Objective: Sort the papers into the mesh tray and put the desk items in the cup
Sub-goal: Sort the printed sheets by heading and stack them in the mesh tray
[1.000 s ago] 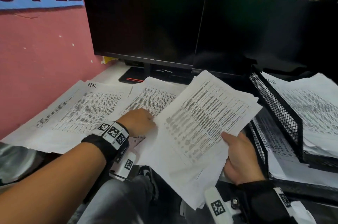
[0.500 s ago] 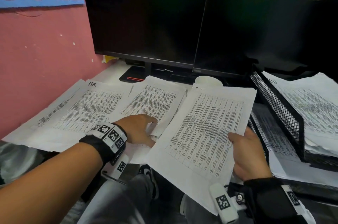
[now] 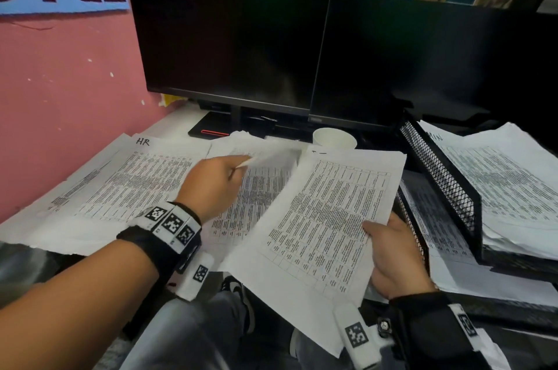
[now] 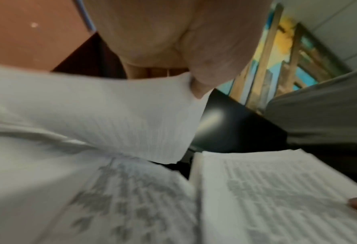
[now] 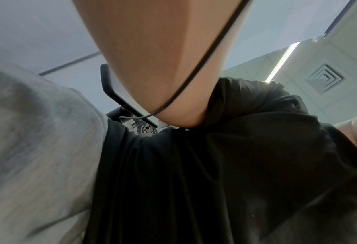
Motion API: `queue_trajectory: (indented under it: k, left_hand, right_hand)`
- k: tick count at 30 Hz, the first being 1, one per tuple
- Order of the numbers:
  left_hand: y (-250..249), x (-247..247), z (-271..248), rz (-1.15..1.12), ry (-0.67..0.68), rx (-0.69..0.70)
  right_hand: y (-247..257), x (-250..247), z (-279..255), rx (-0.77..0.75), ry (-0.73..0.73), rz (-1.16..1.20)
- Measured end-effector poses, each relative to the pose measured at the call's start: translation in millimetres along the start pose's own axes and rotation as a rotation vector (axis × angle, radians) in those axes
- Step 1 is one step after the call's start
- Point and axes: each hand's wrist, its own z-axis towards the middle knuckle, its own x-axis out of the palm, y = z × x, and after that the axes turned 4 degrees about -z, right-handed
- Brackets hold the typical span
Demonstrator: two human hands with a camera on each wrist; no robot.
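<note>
My right hand (image 3: 392, 252) grips a stack of printed papers (image 3: 326, 218) by its right edge, low over the desk's front. My left hand (image 3: 217, 182) pinches the corner of one sheet (image 3: 265, 155) and lifts it off the middle pile (image 3: 256, 197); in the left wrist view the lifted sheet (image 4: 121, 112) bends under my thumb. A pile marked HR (image 3: 126, 185) lies at the left. The black mesh tray (image 3: 444, 188) stands at the right with papers (image 3: 507, 182) in its upper tier. A white cup (image 3: 333, 138) sits behind the papers.
Two dark monitors (image 3: 229, 37) stand along the back of the desk, their stand base (image 3: 211, 129) just behind the piles. A pink wall (image 3: 60, 92) closes the left side. The right wrist view shows only my arm and clothing.
My left hand rose from the middle pile and moved back and right, lifting a sheet by its corner. The stack in my right hand has flattened and lowered, uncovering the cup.
</note>
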Motion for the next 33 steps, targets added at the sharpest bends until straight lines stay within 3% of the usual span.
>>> queue_trajectory:
  k: [3, 7, 9, 12, 17, 20, 23, 25, 27, 33]
  left_hand:
    - [-38.9, -1.4, -21.1, -0.172, 0.105, 0.150]
    - [-61.9, 24.3, -51.8, -0.085, 0.493, 0.360]
    - [-60.6, 44.8, -63.0, -0.027, 0.650, 0.350]
    - [-55.4, 64.7, -73.4, 0.028, 0.753, 0.322]
    - [-60.9, 54.1, -67.5, -0.055, 0.940, 0.203]
    - [-55.6, 29.2, -45.3, -0.096, 0.881, 0.099]
    - [-31.0, 13.1, -10.9, -0.087, 0.641, -0.029]
    - [-10.1, 8.1, 11.5, 0.024, 0.469, -0.133]
    - [8.5, 4.8, 27.4, 0.193, 0.382, -0.238]
    - [36.0, 15.2, 42.8, 0.528, 0.529, -0.457]
  right_hand:
    - [-4.4, 10.0, -0.5, 0.039, -0.001, 0.098]
    - [-11.5, 20.6, -0.9, 0.041, -0.048, 0.186]
    - [-12.5, 21.3, -1.9, 0.033, -0.065, 0.228]
    - [-15.3, 18.2, -0.9, 0.085, -0.023, 0.299]
    - [-21.6, 13.1, 6.3, 0.033, 0.006, 0.102]
    - [-19.9, 10.7, 8.6, 0.035, 0.012, 0.045]
    - [-16.5, 8.9, 10.1, 0.019, 0.012, 0.026]
    - [-14.6, 8.8, 10.5, 0.011, 0.024, 0.008]
    - [-13.1, 10.4, 9.7, -0.003, 0.025, -0.002]
    - [-12.8, 13.5, 6.9, 0.005, 0.011, -0.010]
